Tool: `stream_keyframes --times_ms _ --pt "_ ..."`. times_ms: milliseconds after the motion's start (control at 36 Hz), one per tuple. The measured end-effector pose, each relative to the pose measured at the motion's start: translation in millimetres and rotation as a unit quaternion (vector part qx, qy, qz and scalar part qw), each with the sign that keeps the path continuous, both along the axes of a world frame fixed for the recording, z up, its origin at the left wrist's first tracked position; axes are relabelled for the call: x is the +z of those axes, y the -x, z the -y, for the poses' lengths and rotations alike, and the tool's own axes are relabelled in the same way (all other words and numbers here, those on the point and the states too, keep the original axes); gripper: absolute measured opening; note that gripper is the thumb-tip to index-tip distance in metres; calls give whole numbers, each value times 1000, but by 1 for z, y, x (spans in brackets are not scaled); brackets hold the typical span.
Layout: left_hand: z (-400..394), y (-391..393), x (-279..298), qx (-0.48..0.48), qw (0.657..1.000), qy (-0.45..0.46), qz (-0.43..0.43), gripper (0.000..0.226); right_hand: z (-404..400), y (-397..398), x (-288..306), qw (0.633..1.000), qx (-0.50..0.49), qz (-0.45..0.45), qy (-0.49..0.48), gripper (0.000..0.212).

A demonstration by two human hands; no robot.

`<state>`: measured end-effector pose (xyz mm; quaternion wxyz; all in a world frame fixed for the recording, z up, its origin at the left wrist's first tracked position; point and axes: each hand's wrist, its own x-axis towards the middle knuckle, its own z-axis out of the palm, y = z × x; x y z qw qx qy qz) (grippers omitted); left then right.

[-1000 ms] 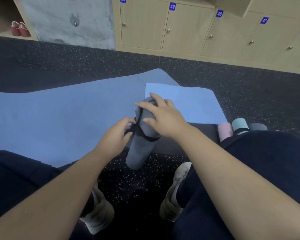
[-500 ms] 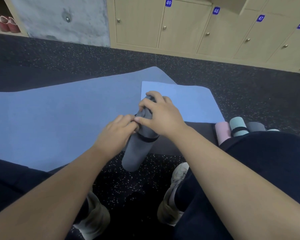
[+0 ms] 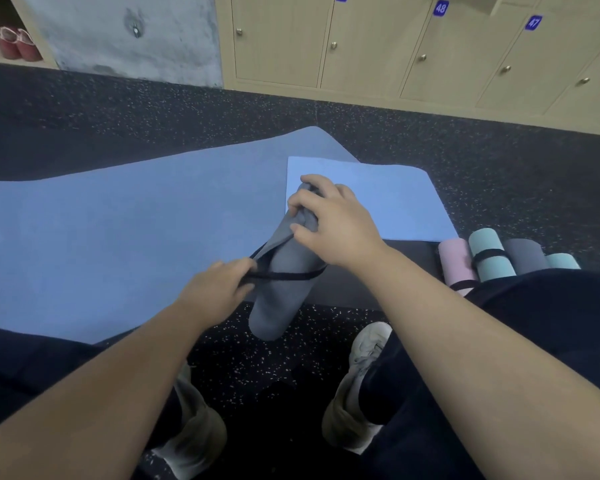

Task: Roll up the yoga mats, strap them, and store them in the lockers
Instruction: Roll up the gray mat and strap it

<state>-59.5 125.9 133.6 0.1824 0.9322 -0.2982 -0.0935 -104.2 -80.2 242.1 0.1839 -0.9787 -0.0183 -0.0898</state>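
Grey rolled mat (image 3: 278, 299) gripped at top by right hand (image 3: 329, 220), black strap (image 3: 284, 276) pinched by left hand (image 3: 219, 292), loose edge lifted, open speckled floor (image 3: 257, 112) before lockers (image 3: 371, 46).

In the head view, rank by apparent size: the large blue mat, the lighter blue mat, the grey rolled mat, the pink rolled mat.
1. large blue mat
2. lighter blue mat
3. grey rolled mat
4. pink rolled mat, partly hidden by the leg, so unsure.

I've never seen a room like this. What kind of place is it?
Probably a gym or yoga studio changing area. Numbered wooden lockers line the wall, the floor is dark speckled rubber, and yoga mats lie about: a blue mat spread flat and rolled mats nearby.
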Motion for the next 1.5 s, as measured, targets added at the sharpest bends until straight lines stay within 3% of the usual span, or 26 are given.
stream_keyframes --times_ms 167,278,472,611,778,861,917,1000,1083,1222,1333,1417,1500 --pt "22 19 4 -132 984 26 118 32 1 -5 2 999 -38 -11 8 19" --pt "42 38 7 -186 973 51 130 33 0 -11 3 998 -63 -28 6 21" --pt "67 56 5 -119 991 17 62 57 -14 -15 4 998 -49 -28 13 22" --pt "60 48 6 -74 996 -7 46 46 -20 -16 5 999 -39 -25 23 24" --pt "35 44 12 -2 990 94 106 33 -19 -16 4 999 -41 -17 1 32" --pt "34 39 25 66 971 188 136 39 -21 -14 9 998 -43 -20 -43 34" --pt "36 34 38 80 952 251 158 61 -21 -12 13 994 -37 -34 -101 39" --pt "39 29 56 85 947 277 137 98 -21 -6 12 962 -29 -20 -269 42" --pt "35 24 69 98 951 281 83 115 -21 -1 6 926 -49 -10 -373 40" --pt "21 13 91 119 961 249 23 108 -19 -4 -4 882 -69 -44 -464 33" --pt "14 9 107 98 975 198 16 79 -11 2 -31 949 -53 -119 -288 35" --pt "7 6 108 85 981 177 6 53 -13 5 -49 957 -54 -168 -232 32" --pt "0 5 107 83 981 175 -5 40 -22 3 -60 954 -68 -173 -237 26"
